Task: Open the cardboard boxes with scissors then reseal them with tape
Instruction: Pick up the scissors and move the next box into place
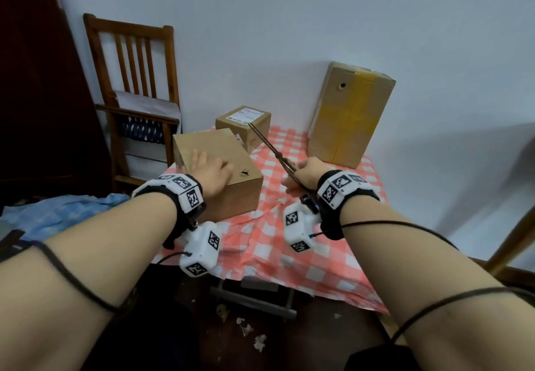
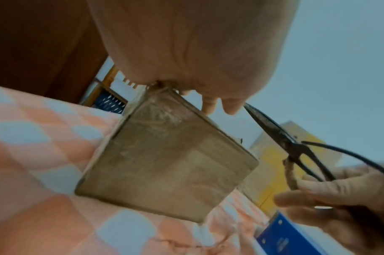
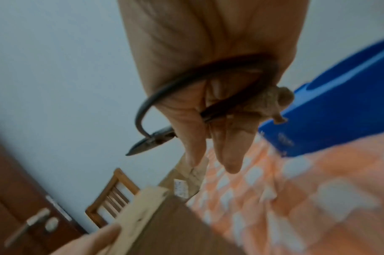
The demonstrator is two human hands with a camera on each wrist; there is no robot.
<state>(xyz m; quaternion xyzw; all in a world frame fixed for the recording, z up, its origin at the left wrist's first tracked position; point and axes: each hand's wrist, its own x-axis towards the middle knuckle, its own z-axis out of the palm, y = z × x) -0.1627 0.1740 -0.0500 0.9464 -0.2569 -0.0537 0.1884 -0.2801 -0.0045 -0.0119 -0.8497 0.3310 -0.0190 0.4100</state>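
Note:
A medium cardboard box sits at the near left of the checked table; its taped side faces the left wrist camera. My left hand lies flat on its top, fingers spread. My right hand grips the looped handles of old dark metal scissors, blades together and pointing up and away over the table. In the left wrist view the scissors sit right of the box; in the right wrist view the handle loop wraps my fingers. A small labelled box stands behind, a tall yellow-taped box at the back right.
A red-and-white checked cloth covers the small table against the white wall. A wooden chair stands left of it beside a dark door. A blue object lies near my right hand. Paper scraps litter the floor.

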